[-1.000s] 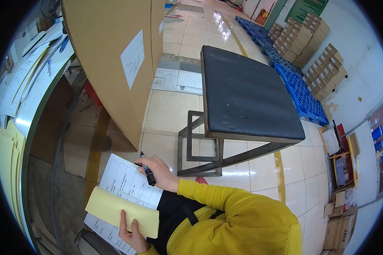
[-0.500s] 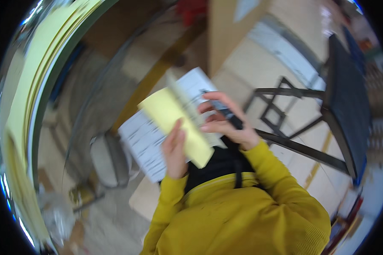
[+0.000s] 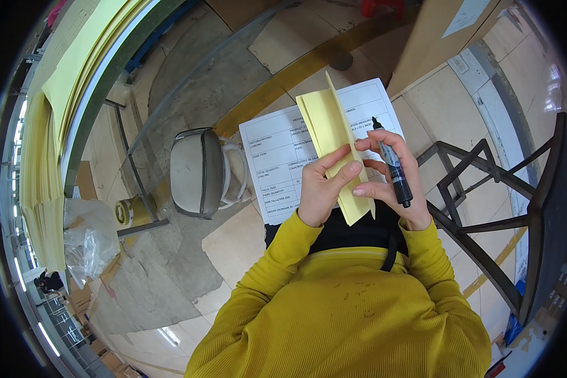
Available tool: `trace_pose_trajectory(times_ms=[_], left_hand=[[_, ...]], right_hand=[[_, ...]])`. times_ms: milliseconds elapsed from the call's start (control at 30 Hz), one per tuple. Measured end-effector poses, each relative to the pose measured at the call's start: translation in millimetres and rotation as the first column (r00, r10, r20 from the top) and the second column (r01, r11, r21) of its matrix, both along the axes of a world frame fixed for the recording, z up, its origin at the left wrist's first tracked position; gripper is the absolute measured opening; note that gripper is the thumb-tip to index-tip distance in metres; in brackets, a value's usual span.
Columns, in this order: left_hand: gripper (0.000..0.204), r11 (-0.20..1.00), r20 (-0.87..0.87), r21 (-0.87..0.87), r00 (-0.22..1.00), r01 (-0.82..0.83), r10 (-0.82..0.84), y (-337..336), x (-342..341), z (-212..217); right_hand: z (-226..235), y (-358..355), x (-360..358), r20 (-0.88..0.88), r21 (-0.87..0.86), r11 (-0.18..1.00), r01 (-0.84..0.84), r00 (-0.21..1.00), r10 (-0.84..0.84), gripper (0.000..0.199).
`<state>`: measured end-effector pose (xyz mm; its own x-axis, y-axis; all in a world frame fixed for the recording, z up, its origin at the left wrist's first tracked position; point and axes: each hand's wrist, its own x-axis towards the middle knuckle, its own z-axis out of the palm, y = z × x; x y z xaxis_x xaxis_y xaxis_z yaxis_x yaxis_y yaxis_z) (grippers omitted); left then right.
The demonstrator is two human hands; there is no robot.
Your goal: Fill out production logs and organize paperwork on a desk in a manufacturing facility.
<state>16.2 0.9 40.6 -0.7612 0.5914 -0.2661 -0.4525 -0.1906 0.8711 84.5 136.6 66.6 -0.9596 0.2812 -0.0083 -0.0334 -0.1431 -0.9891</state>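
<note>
My left hand (image 3: 324, 186) pinches folded yellow paper (image 3: 323, 123), thumb in front, near its lower half. The yellow paper stands up on edge with its layers slightly apart. In my right hand (image 3: 404, 157) is a black marker (image 3: 395, 169), its tip pointing up and away from me. The fingertips of that hand also reach the right side of the yellow paper; whether they grip it I cannot tell. Behind both hands lies a white printed form (image 3: 268, 157) with a table of text, over my lap. The yellow paper covers its middle.
A grey padded stool (image 3: 195, 173) is on the floor at left. Stacked yellow sheets (image 3: 44, 183) line the far left, with clear plastic film (image 3: 88, 242) and a tape roll (image 3: 125, 213) near them. A dark folding metal frame (image 3: 485, 189) stands at right, a cardboard box (image 3: 438, 38) beyond.
My view has shifted and sharpened. The yellow paper has turned from lying tilted to standing nearly upright, seen more edge-on. My two hands have come closer together around it.
</note>
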Motion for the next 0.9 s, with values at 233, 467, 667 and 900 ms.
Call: trace_pose_trajectory(times_ms=[233,467,667,900], left_hand=[[0.052,1.000,-0.025,-0.010,1.000,-0.002,0.002,1.4,0.1,-1.1],[0.055,0.998,-0.066,-0.066,0.998,-0.019,0.014,1.7,2.3,5.4],[0.056,0.995,-0.087,-0.101,0.996,-0.007,-0.002,3.4,1.5,3.8],[0.055,0.995,-0.085,-0.101,0.996,-0.016,0.008,4.3,1.3,2.6]], right_hand=[[1.0,1.4,2.5,0.027,-0.141,0.990,0.030,0.999,-0.027,0.068],[5.3,4.6,5.4,0.069,-0.241,0.970,0.007,0.998,0.010,0.062],[3.3,6.4,6.7,0.035,-0.287,0.958,0.017,0.999,-0.007,0.058],[-0.9,8.4,6.6,0.022,-0.253,0.967,0.021,1.000,-0.016,0.055]])
